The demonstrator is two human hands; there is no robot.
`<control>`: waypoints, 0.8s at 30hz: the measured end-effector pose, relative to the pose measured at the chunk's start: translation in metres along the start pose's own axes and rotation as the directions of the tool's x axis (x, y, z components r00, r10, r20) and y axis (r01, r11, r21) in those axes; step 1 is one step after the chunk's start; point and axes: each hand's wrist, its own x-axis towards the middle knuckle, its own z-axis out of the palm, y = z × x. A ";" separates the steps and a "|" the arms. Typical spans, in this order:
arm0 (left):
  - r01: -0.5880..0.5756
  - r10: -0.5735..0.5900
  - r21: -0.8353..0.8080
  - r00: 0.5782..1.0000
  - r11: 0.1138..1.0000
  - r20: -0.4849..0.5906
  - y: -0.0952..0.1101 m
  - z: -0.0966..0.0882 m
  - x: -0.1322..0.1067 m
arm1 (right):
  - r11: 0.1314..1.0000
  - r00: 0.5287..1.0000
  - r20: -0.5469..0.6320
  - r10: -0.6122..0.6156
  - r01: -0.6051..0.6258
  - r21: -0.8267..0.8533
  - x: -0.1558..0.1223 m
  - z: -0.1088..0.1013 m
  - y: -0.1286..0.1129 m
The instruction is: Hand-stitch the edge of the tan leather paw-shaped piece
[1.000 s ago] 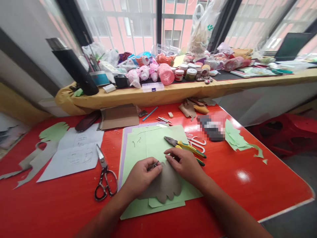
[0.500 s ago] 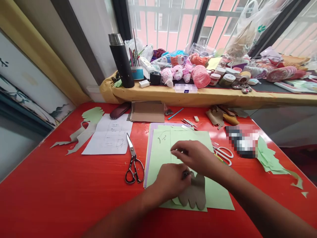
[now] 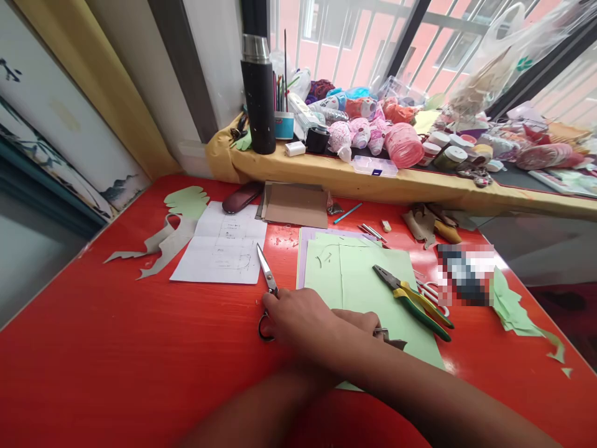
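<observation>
Your right hand [image 3: 298, 316] has crossed to the scissors [image 3: 267, 270], so you touch them, firm grip I cannot tell; your left hand [image 3: 361, 320] keeps the gray piece [image 3: 397, 343] pinched over the green paper [image 3: 361, 270]

Shiny metal scissors [image 3: 269, 276], matt green paper [image 3: 364, 274], smooth glossy red tabletop [image 3: 140, 348]

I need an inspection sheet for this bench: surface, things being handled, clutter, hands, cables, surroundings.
Surface: glossy red table, green sheets laid on it.
Things being handled: grey piece at the left hand; black-handled scissors at the right hand.
Clutter: pliers on the green sheets; marked white paper; green scraps.
Hands: right arm crosses over left; right fingers' grip partly hidden.
Cables: nothing clearly seen.
Surroundings: crowded ledge, black flask, barred window.
</observation>
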 end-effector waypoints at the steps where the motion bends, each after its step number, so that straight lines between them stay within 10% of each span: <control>1: -0.013 0.012 0.042 1.000 0.999 0.027 0.004 -0.001 -0.004 | 1.000 1.000 -0.013 0.008 -0.008 0.014 -0.003 0.005 0.000; 10: -0.124 0.101 0.256 0.990 0.959 0.098 0.015 -0.007 -0.011 | 0.986 0.989 -0.013 -0.149 0.150 0.078 0.004 -0.005 -0.017; 14: -0.121 0.094 0.272 0.990 0.955 0.108 0.008 0.000 -0.005 | 0.919 0.986 -0.114 -0.122 0.155 0.361 0.001 -0.009 -0.007; 24: -0.198 0.165 0.205 0.972 0.958 0.168 -0.013 0.002 -0.001 | 0.215 0.999 0.032 -0.009 -0.030 0.976 0.007 -0.023 0.003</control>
